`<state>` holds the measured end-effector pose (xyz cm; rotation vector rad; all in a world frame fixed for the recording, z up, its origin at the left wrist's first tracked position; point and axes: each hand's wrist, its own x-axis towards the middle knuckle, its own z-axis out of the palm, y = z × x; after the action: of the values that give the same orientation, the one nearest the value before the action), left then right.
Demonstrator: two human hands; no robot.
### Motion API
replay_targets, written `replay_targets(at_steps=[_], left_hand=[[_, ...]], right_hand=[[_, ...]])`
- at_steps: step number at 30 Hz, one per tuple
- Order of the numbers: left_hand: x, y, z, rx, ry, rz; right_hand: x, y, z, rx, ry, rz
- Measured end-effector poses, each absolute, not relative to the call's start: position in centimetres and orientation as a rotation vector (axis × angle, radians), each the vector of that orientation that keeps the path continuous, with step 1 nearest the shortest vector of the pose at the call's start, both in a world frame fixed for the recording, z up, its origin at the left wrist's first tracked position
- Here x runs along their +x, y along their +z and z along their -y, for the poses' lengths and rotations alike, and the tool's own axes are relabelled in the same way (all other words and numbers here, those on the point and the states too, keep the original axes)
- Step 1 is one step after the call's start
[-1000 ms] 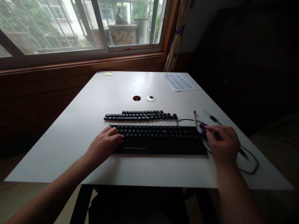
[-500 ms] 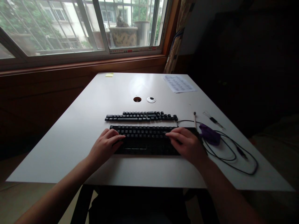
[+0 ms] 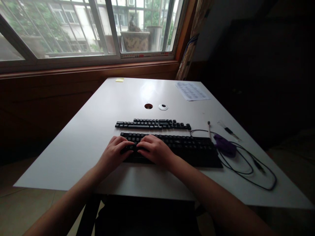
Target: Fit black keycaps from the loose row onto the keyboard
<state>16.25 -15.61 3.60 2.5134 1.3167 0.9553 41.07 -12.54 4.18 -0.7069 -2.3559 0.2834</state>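
Note:
A black keyboard (image 3: 187, 149) lies near the front edge of a white table (image 3: 81, 144). My left hand (image 3: 114, 154) rests on its left end with fingers curled down onto the keys. My right hand (image 3: 155, 150) lies right beside it on the left half of the keyboard, fingers bent over the keys and touching the left hand's fingertips. What the fingers grip, if anything, is hidden. Behind the keyboard sit two rows of loose black keycaps (image 3: 152, 124).
A purple tool (image 3: 225, 146) and a looping black cable (image 3: 248, 167) lie right of the keyboard, with a thin stick (image 3: 209, 126) and a small clear tool (image 3: 228, 130) behind. A cable hole (image 3: 148, 106), its round cap (image 3: 162, 107), a printed sheet (image 3: 192, 90) and a yellow note (image 3: 119, 79) lie farther back.
My right hand has left the purple tool at the right and swept left across the keyboard to meet my left hand. The left hand has stayed on the keyboard's left end.

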Motion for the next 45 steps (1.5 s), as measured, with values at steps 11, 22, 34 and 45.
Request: replay_targets(at_steps=[11, 22, 34, 45], left_hand=[[14.0, 3.8, 16.0, 2.546, 1.065, -1.372], [12.3, 3.5, 17.4, 2.418, 1.061, -1.501], [12.4, 3.3, 17.5, 2.376, 1.071, -1.51], [12.6, 3.4, 17.5, 2.338, 1.025, -1.546]], right_hand=[[40.3, 3.5, 13.8, -0.802, 0.228, 2.387], [39.3, 3.7, 14.9, -0.969, 0.188, 2.334], [39.4, 4.3, 14.5, -0.85, 0.227, 2.244], [39.3, 4.3, 14.4, -0.803, 0.18, 2.371]])
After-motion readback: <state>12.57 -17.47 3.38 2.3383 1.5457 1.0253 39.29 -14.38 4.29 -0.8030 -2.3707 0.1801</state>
